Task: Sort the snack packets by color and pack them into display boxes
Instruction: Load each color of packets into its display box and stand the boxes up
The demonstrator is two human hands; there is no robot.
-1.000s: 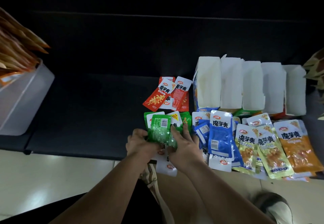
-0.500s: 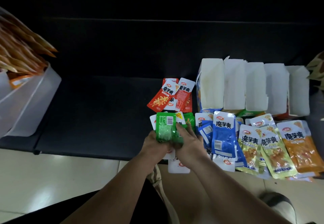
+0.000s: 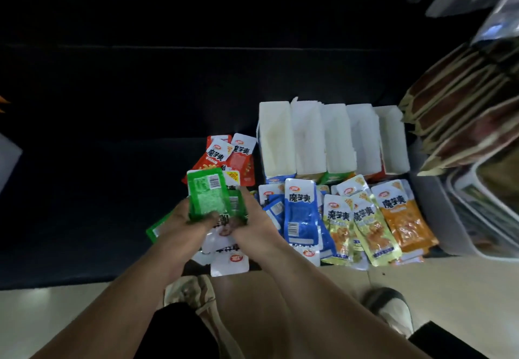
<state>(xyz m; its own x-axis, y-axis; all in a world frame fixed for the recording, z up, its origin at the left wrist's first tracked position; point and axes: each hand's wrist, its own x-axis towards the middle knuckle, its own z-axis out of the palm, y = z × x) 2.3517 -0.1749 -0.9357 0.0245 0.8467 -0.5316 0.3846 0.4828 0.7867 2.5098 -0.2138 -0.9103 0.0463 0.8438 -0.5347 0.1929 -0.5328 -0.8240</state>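
Observation:
My left hand [image 3: 187, 222] and my right hand [image 3: 257, 222] together hold a stack of green snack packets [image 3: 207, 194], back side up with a barcode showing. Another green packet [image 3: 157, 228] pokes out under my left hand. Red packets [image 3: 224, 158] lie just behind the stack. To the right lie blue packets [image 3: 300, 212], yellow packets [image 3: 356, 226] and an orange packet [image 3: 404, 221]. A row of white display boxes [image 3: 331, 142] stands open behind them on the dark surface.
More packets with white ends [image 3: 229, 263] hang over the front edge of the dark surface [image 3: 84, 204]. Stacked brown packs [image 3: 460, 123] and a grey bin [image 3: 438, 212] stand at the right. Pale floor and my shoes [image 3: 390, 311] are below.
Both hands have lifted the green stack slightly and squared it up. The view has swung right, so the left bin is out of sight and the right-hand packs show.

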